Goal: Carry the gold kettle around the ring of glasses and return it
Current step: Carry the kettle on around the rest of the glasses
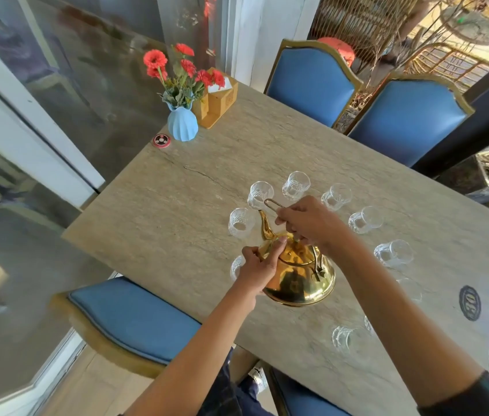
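The gold kettle is inside the ring of several clear glasses on the stone table. Its spout points up and left toward the glass at the ring's left. My right hand is closed on the kettle's thin wire handle, raised above the lid. My left hand presses against the kettle's left side, thumb up near the lid. My left hand partly covers one glass. I cannot tell whether the kettle rests on the table or hangs just above it.
A blue vase of red flowers, a wooden napkin box and a small red call button stand at the table's far corner. Blue chairs surround the table. A round number plate lies near the right edge.
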Motion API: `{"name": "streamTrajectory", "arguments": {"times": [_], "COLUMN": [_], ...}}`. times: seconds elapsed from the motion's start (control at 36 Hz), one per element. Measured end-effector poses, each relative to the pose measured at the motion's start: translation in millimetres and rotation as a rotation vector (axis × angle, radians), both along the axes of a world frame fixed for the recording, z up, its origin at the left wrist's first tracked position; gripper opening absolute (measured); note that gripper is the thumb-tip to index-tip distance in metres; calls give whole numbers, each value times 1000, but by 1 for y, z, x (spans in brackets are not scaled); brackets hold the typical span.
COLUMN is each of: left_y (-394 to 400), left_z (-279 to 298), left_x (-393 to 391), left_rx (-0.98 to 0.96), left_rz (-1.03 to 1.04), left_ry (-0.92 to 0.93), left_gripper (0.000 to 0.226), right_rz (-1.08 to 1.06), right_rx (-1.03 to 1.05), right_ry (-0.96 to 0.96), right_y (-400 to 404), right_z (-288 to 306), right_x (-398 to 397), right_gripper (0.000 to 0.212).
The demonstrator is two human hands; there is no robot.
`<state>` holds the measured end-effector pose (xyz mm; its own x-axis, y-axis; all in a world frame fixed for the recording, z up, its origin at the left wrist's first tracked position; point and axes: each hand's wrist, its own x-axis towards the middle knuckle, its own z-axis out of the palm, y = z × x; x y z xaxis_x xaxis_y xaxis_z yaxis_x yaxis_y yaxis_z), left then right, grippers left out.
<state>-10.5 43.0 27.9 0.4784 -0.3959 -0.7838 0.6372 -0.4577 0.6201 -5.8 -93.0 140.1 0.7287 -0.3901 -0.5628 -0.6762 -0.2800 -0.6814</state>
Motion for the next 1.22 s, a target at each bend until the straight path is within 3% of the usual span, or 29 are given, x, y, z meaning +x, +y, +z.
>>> {"name": "streamTrajectory", "arguments": {"times": [0.33,0.94,1.22], "left_y": [2,-2,-3], "left_z": [2,0,4], "left_x": [-4,-8,-13], "left_rx": [-2,-18,-42], "left_rz": [19,42,80], "left_ry": [37,104,138], "left_gripper": [96,97,107], "right_rz": [5,31,63], "right_rx": [23,3,-36], "right_ry": [34,67,72], "right_y": [4,2,2], "right_z": [3,3,7], "right_x": [9,10,8], "right_gripper": [30,30,30]}}
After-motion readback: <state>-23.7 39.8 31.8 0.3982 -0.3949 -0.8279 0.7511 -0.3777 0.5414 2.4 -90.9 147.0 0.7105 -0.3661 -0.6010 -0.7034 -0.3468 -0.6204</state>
